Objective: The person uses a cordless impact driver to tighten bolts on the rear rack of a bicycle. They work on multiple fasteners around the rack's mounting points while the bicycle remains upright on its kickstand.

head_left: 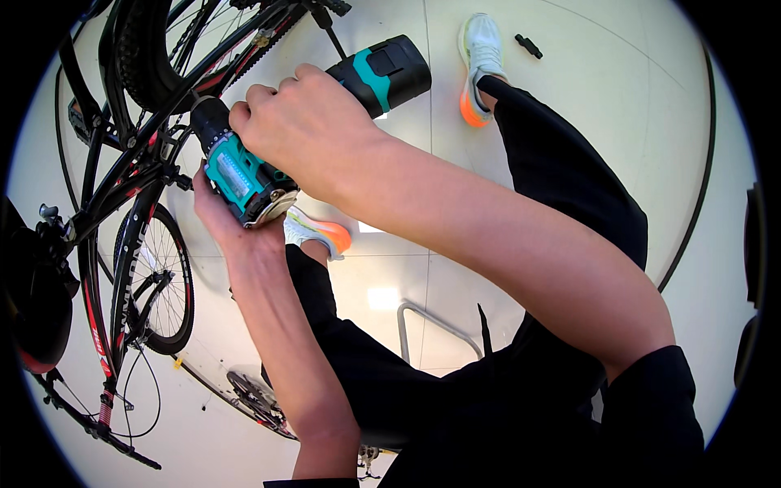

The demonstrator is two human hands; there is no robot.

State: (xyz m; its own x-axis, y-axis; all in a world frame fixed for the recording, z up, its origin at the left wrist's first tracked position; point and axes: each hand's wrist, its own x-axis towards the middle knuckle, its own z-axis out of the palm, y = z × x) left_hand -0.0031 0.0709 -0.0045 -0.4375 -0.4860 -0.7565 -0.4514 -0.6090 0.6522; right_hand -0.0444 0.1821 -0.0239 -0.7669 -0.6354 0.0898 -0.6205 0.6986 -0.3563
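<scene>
A teal and black cordless drill (232, 172) lies slantwise across my hands, its chuck towards the black and red bicycle (120, 185) on the left. My right hand (307, 130) wraps round the drill's handle, and the battery end sticks out beyond the fist. From below, my left hand (226, 218) cups the drill body, thumb along its side; the other fingers are hidden behind the tool. The chuck's tip sits close by the bicycle's frame near a thick black tyre (145, 53). Whether it touches a part there, I cannot tell.
A spoked wheel (163, 281) and a handlebar (122, 446) extend along the left. On the pale tiled floor lies a small black piece (528, 45) near my shoe (482, 61). A bent grey metal tube (402, 329) shows between my legs. Other bicycle parts (256, 398) appear lower down.
</scene>
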